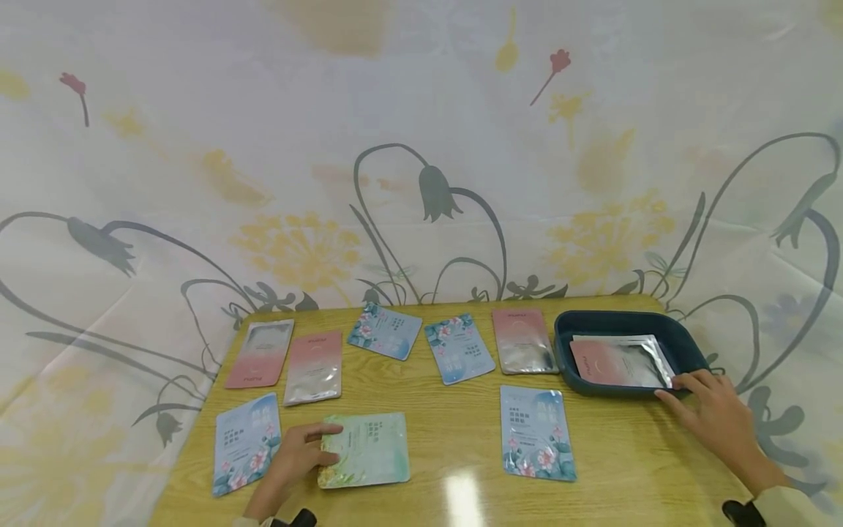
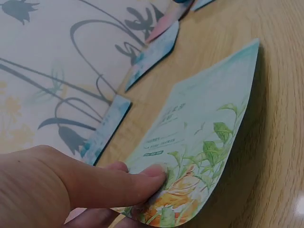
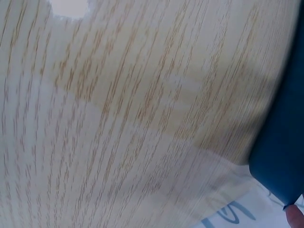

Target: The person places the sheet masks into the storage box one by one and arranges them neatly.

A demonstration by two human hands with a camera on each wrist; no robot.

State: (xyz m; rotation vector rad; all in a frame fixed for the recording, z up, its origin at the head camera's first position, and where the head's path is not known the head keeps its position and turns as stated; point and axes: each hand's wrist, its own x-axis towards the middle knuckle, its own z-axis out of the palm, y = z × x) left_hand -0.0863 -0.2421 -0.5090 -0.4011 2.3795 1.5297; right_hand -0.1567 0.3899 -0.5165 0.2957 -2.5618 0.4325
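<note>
In the head view my left hand [image 1: 299, 455] pinches the left edge of a green face mask packet [image 1: 372, 450]. The left wrist view has the thumb [image 2: 142, 185] on top of the green packet [image 2: 209, 118], which is tilted and partly raised off the wood. On the right, my right hand [image 1: 718, 413] grips the near right rim of a dark blue tray [image 1: 698, 359], thumb outside. Pink and silver packets [image 1: 619, 362] lie inside the tray. The right wrist view catches only a fingertip [image 3: 295, 216] at the tray's corner [image 3: 280, 161].
Blue floral packets [image 1: 246, 443], [image 1: 385, 331], [image 1: 459, 348], [image 1: 538, 433] lie spread over the wooden table [image 1: 435, 402]. Pink and silver packets [image 1: 260, 353], [image 1: 314, 366], [image 1: 523, 340] lie toward the back. A flowered cloth [image 1: 421, 110] hangs behind the table.
</note>
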